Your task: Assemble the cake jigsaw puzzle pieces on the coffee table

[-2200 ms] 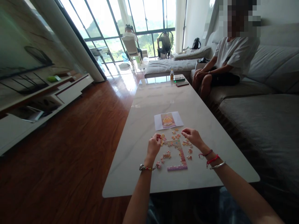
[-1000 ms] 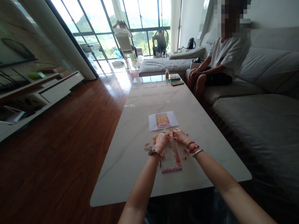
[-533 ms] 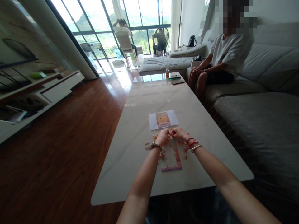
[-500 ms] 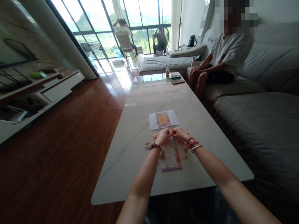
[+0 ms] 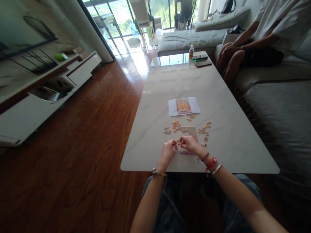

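My left hand (image 5: 168, 150) and my right hand (image 5: 190, 144) meet fingertip to fingertip over the near part of a white marble table (image 5: 225, 129). Both are pinched together on small puzzle pieces (image 5: 178, 143) held between them. Just beyond my hands lies a partly joined puzzle (image 5: 189, 130), with loose pieces (image 5: 175, 124) scattered left and right of it. A printed reference picture (image 5: 184, 106) of a yellow figure lies farther up the table.
A bottle (image 5: 191, 51) and two phones (image 5: 200, 57) stand at the table's far end. A person (image 5: 257, 38) sits on the grey sofa (image 5: 279, 106) at right. Wooden floor (image 5: 85, 129) and a low TV cabinet (image 5: 36, 97) lie left. Two people sit by the windows.
My hands have drawn back toward the table's near edge, still pinched together. The camera has tilted down, showing my lap and the puzzle uncovered beyond my hands.
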The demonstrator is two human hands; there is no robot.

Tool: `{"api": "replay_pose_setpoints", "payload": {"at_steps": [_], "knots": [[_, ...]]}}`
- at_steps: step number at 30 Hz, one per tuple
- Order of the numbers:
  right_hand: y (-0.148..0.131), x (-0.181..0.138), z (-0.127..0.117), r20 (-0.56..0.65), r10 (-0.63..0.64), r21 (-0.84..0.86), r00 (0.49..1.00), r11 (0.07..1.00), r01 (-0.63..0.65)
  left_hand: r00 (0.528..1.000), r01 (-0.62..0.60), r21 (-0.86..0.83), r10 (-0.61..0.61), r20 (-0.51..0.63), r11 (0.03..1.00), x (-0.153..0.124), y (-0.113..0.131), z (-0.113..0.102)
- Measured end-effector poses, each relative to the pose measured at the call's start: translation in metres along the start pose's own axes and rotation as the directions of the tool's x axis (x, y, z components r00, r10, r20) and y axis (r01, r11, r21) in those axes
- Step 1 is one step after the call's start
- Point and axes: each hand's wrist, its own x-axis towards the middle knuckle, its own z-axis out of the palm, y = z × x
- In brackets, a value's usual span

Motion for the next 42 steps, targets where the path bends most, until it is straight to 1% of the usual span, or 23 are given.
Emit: {"api": "replay_pose_setpoints", "payload": {"at_steps": [2, 3, 5, 7, 10, 12, 14, 16, 17, 19, 21, 24, 27, 30, 33, 36, 39, 41, 42], "knots": [[0.003, 0.000, 0.011, -0.037, 0.039, -0.097, 0.999, 0.994, -0.042, 0.995, -0.025, 0.109, 0.035, -0.091, 0.994, -0.007, -0.004, 0.007], [0.004, 0.000, 0.014, -0.059, 0.035, -0.139, 0.998, 0.989, -0.043, 0.992, -0.035, 0.149, 0.052, -0.116, 0.988, -0.009, -0.004, 0.008], [0.008, 0.001, 0.013, -0.073, -0.012, -0.176, 0.997, 0.984, -0.001, 0.988, -0.032, 0.203, 0.062, -0.141, 0.979, -0.009, -0.004, 0.009], [0.011, 0.000, 0.009, -0.053, -0.063, -0.131, 0.997, 0.990, 0.055, 0.988, 0.001, 0.236, 0.036, -0.153, 0.972, -0.007, -0.003, 0.006], [0.015, -0.003, 0.003, -0.026, -0.092, 0.039, 0.995, 0.995, 0.093, 0.984, 0.047, 0.236, -0.004, -0.179, 0.971, -0.002, -0.003, -0.001], [0.016, -0.004, 0.000, -0.024, -0.074, 0.135, 0.997, 0.988, 0.077, 0.980, 0.013, 0.203, 0.028, -0.196, 0.979, 0.004, -0.003, -0.005], [0.017, -0.004, 0.000, -0.044, -0.058, 0.139, 0.997, 0.988, 0.064, 0.980, -0.084, 0.157, 0.110, -0.168, 0.984, 0.010, -0.004, -0.007], [0.015, -0.003, 0.001, -0.085, -0.059, 0.074, 0.995, 0.995, 0.065, 0.974, -0.196, 0.113, 0.207, -0.096, 0.974, 0.015, -0.005, -0.007], [0.014, -0.003, 0.002, -0.105, -0.065, 0.048, 0.992, 0.996, 0.070, 0.967, -0.238, 0.099, 0.245, -0.065, 0.966, 0.017, -0.007, -0.006], [0.012, -0.002, 0.004, -0.130, -0.059, 0.049, 0.990, 0.997, 0.066, 0.956, -0.287, 0.101, 0.292, -0.031, 0.953, 0.016, -0.010, -0.004], [0.012, -0.002, 0.005, -0.123, -0.031, 0.090, 0.992, 0.995, 0.042, 0.951, -0.305, 0.125, 0.309, -0.021, 0.944, 0.013, -0.014, -0.001], [0.015, -0.006, 0.006, -0.061, 0.053, 0.199, 0.997, 0.979, -0.040, 0.953, -0.296, 0.155, 0.302, -0.016, 0.942, 0.008, -0.016, 0.000], [0.019, -0.010, 0.009, 0.004, 0.115, 0.367, 0.993, 0.924, -0.109, 0.959, -0.274, 0.159, 0.282, -0.031, 0.948, 0.006, -0.015, 0.000], [0.020, -0.012, 0.009, 0.010, 0.136, 0.459, 0.991, 0.880, -0.126, 0.958, -0.272, 0.150, 0.282, -0.047, 0.950, 0.006, -0.012, 0.002], [0.020, -0.012, 0.003, -0.045, 0.153, 0.415, 0.987, 0.902, -0.121, 0.962, -0.260, 0.168, 0.270, -0.036, 0.951, 0.007, -0.009, 0.003], [0.023, -0.011, -0.005, -0.109, 0.120, 0.265, 0.987, 0.960, -0.088, 0.972, -0.221, 0.206, 0.233, -0.037, 0.953, 0.008, -0.012, 0.000], [0.025, -0.009, -0.007, -0.144, 0.063, 0.124, 0.988, 0.991, -0.045, 0.984, -0.131, 0.255, 0.156, -0.083, 0.958, 0.009, -0.018, -0.005], [0.024, -0.008, -0.006, -0.153, 0.030, 0.088, 0.988, 0.996, -0.016, 0.983, -0.086, 0.276, 0.126, -0.130, 0.957, 0.009, -0.018, -0.008], [0.024, -0.008, -0.005, -0.143, 0.020, 0.097, 0.989, 0.995, -0.006, 0.980, -0.097, 0.276, 0.140, -0.141, 0.956, 0.009, -0.016, -0.009]]}}
